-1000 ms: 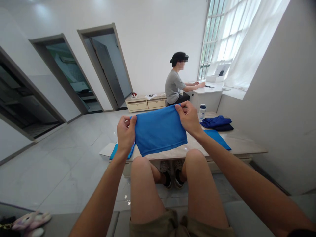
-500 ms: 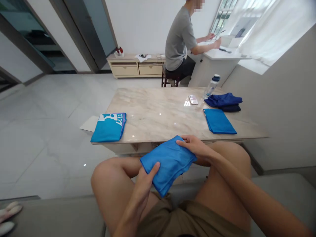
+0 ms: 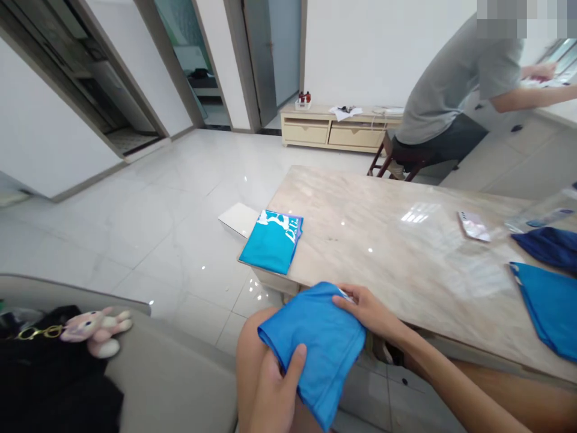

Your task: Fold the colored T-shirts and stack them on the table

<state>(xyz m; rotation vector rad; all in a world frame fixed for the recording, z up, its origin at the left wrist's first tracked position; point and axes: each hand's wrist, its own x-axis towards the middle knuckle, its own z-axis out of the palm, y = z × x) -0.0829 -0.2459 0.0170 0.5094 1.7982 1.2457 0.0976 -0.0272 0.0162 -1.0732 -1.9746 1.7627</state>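
A folded piece of blue cloth [image 3: 322,337] is held up over my lap, near the table's front edge. My left hand [image 3: 283,379] grips its lower left side, thumb on top and the other fingers hidden underneath. At the upper right corner, my right hand [image 3: 363,307] pinches the cloth between thumb and fingers; a bit of white shows there. Beyond the left hand, a folded teal cloth with white print [image 3: 273,243] lies on the table's left end. Another folded blue cloth [image 3: 552,307] rests at the right.
The marble-look table [image 3: 360,210] carries a phone [image 3: 474,227], a clear bottle [image 3: 547,210] and dark blue cloth [image 3: 550,246]. A pink plush toy [image 3: 97,331] lies on the grey sofa [image 3: 180,367] at left. A person in a grey shirt [image 3: 455,84] sits on a stool across the table.
The view has swung to the left, bringing in the sofa and plush toy. Both hands still hold the blue cloth, which now hangs a little more spread downward.
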